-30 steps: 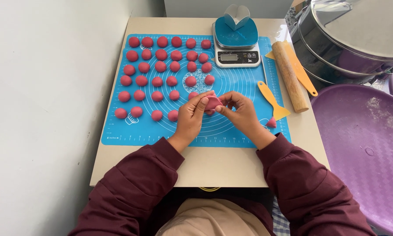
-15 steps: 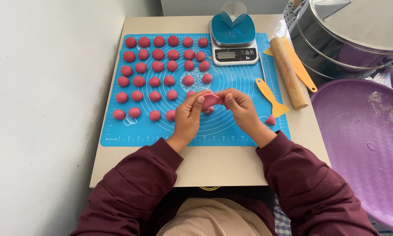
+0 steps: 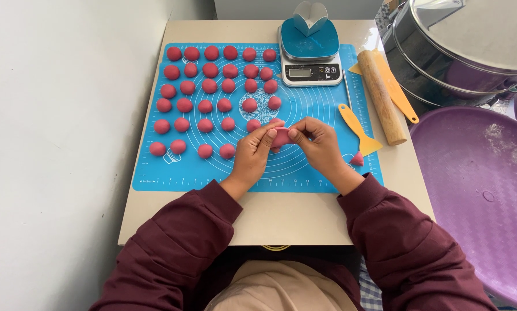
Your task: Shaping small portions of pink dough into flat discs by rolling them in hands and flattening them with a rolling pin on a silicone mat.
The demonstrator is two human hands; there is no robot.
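Note:
Both my hands meet over the middle of a blue silicone mat (image 3: 304,167) on a small beige table. My left hand (image 3: 254,154) and my right hand (image 3: 319,144) pinch one pink piece of dough (image 3: 280,137) between their fingertips, just above the mat. Several rows of pink dough balls (image 3: 205,106) lie on the mat's left half, the nearest ones right beside my left hand. A small pink dough bit (image 3: 357,159) lies to the right of my right wrist.
A blue kitchen scale (image 3: 309,52) stands at the mat's far edge. A wooden rolling pin (image 3: 381,97), a yellow scraper (image 3: 357,128) and an orange spatula (image 3: 401,95) lie on the right. A purple tray (image 3: 477,196) and a steel steamer (image 3: 460,46) stand beyond the table's right edge.
My fingers have shifted slightly on the dough piece, which now looks flatter and longer. The view has shifted slightly; nothing else on the mat moved.

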